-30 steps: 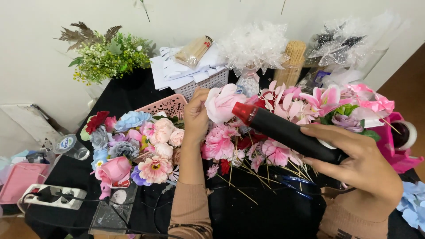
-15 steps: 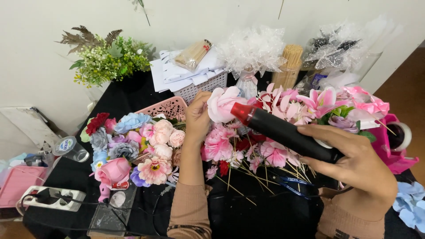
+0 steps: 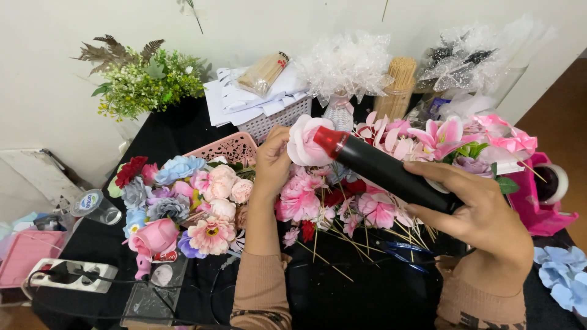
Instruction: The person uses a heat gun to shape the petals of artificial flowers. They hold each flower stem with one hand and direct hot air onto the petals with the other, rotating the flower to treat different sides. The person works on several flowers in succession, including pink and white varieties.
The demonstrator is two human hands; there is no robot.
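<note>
**A:** How much room is there around the hands?

**B:** Little. The black table [image 3: 367, 299] is crowded: a heap of paper flowers [image 3: 183, 195] to the left, pink blooms on sticks [image 3: 342, 208] under and between the hands, and a pink lattice basket [image 3: 229, 146] just behind the left hand [image 3: 272, 165]. The only bare stretch of cloth lies near the front edge, between the two forearms. At the far left edge sit a white power strip [image 3: 73, 275] and a pink tray [image 3: 21, 256]; at the right edge, pale blue flowers [image 3: 565, 275] run out of view.

**B:** At the back, against the wall, stand a green plant [image 3: 147, 85], a white basket [image 3: 278, 119] with paper in it, and a jar of wooden sticks [image 3: 397, 91].

**A:** And the thing being worked on?

**B:** A pale pink flower [image 3: 306, 140] is raised above the table, near the middle. The left hand's fingers curl round its left side and hold it. The right hand [image 3: 483, 214] is wrapped round the black barrel of a heat tool [image 3: 391, 174], fingers closed over the rear end. The tool's red nozzle meets the flower's right side, pointing at the left fingertips.

**A:** What can't you make out?

**B:** Whether the nozzle truly touches the petals or stops just short. The flower's stem is hidden behind the left hand, and the tool's back end is covered by the right palm. The forearms are cut off by the bottom edge
</note>
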